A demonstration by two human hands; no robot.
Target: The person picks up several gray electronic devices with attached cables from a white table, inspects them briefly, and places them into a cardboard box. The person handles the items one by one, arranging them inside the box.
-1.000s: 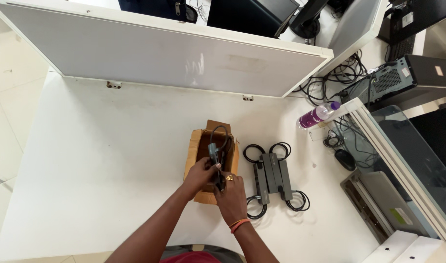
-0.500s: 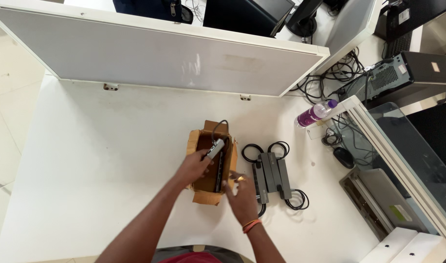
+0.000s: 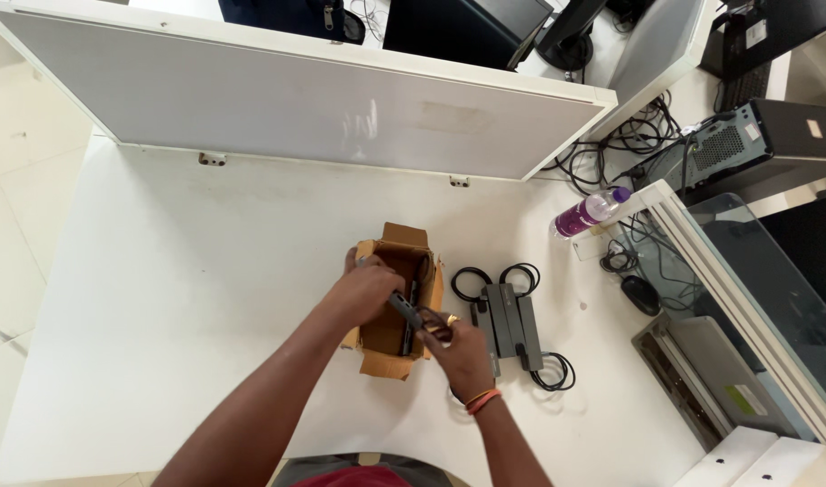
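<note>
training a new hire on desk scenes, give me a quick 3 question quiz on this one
1. True or false: the cardboard box stands open on the white desk.
2. Multiple choice: what lies just right of the box? A) a keyboard B) two grey power adapters with coiled black cables C) a stapler
3. Which hand reaches into the box, and what do both hands grip?

Key
1. True.
2. B.
3. The left hand reaches into the box; together with the right hand it grips a dark adapter over the box's right edge.
</note>
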